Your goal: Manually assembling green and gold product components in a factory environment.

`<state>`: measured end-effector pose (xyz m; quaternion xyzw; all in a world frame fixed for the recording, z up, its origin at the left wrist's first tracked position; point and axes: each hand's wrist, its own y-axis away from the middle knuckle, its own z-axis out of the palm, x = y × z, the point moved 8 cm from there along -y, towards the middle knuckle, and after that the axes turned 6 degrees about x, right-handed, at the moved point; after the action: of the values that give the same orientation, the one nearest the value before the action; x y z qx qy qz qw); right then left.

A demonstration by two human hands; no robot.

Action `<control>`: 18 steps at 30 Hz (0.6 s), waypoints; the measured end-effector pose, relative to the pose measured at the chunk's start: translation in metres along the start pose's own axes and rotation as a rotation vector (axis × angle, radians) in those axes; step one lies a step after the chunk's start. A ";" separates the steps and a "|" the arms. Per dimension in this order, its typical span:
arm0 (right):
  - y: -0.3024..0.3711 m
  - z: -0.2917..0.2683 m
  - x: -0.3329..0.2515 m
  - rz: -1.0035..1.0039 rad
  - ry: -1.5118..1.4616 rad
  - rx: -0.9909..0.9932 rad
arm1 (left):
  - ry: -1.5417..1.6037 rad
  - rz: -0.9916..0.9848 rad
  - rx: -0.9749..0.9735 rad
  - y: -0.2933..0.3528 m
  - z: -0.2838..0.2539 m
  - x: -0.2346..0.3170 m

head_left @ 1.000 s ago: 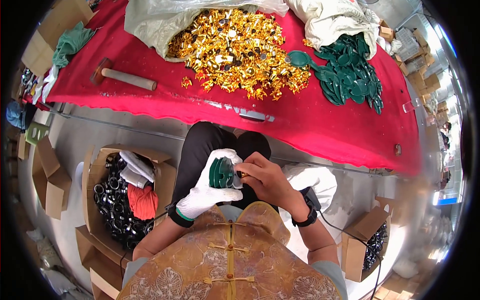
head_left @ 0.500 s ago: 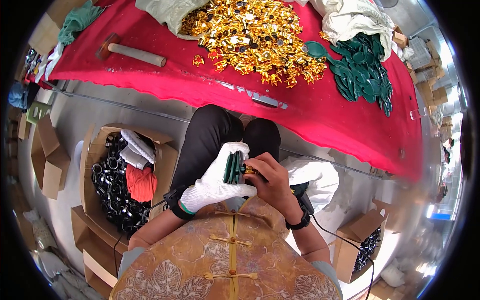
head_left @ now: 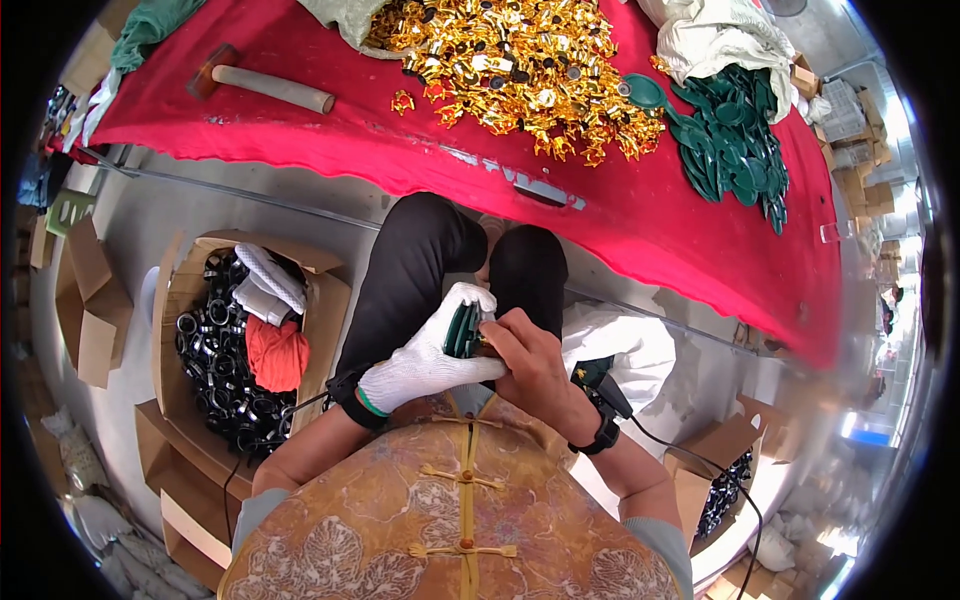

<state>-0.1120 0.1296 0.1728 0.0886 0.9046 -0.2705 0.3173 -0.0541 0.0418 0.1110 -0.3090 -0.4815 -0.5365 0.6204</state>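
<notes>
My left hand (head_left: 430, 355), in a white knitted glove, is wrapped round a small stack of dark green plastic discs (head_left: 462, 330), held edge-on above my lap. My bare right hand (head_left: 535, 362) presses curled fingers against the stack's right side. A sliver of a gold-coloured piece shows under those fingers; the rest is hidden by them. Beyond my knees, on the red-covered table (head_left: 370, 140), lies a heap of shiny gold-coloured pieces (head_left: 540, 75) with black discs among them. Right of that heap is a pile of green discs (head_left: 730, 140).
A hammer (head_left: 275, 88) lies at the table's left. On the floor at left, a carton (head_left: 335, 300) holds black rings, gloves and a red cloth (head_left: 277, 354). A white sack (head_left: 630, 345) is by my right knee. Another carton (head_left: 715, 450) stands right, near a black cable (head_left: 690, 480).
My right hand has closed in on the stack and turned, so its fingers now cover most of the gold-coloured piece. The left hand still grips the discs. The whole view has shifted slightly.
</notes>
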 end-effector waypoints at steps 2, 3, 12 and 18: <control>0.002 0.002 0.001 0.042 0.014 -0.001 | -0.030 -0.003 -0.003 0.000 0.000 -0.003; 0.003 0.002 0.003 0.081 0.025 -0.005 | 0.012 -0.013 0.032 0.001 -0.001 -0.006; 0.004 -0.019 0.002 0.110 0.148 -0.071 | 0.097 -0.029 0.011 0.003 0.006 0.002; -0.006 -0.017 0.001 -0.108 0.119 -0.035 | 0.303 -0.187 -0.002 0.009 0.015 0.012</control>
<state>-0.1234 0.1335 0.1862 0.0501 0.9300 -0.2655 0.2493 -0.0501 0.0533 0.1287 -0.1793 -0.4086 -0.6327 0.6329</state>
